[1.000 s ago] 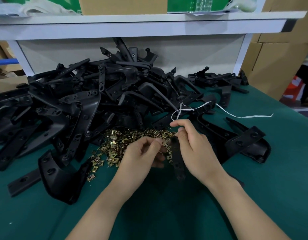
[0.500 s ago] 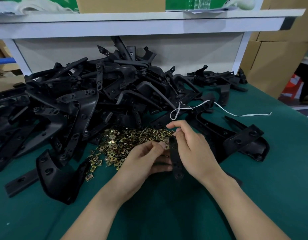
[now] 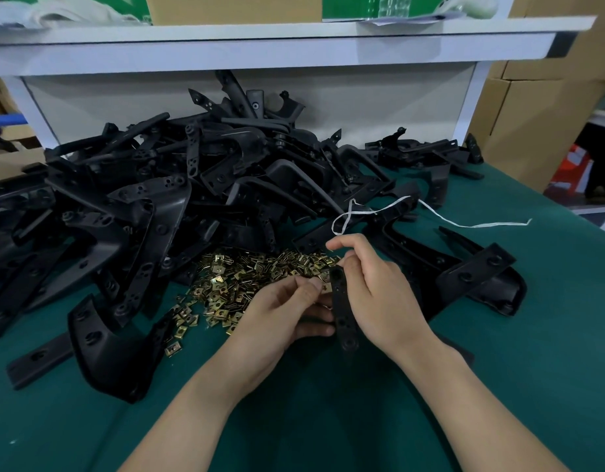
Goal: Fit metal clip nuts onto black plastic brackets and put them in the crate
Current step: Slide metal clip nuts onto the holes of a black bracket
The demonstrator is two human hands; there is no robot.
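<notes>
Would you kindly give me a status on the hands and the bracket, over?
Left hand pinches a clip nut at the bracket edge. Right hand grips the bracket. Loose nut pile and bracket heap close behind, nothing blocking. Crate not in view.

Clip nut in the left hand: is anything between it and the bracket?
Nothing visible. The left hand pinches the clip nut right beside the bracket, which the right hand grips; no loose part lies between them.
</notes>
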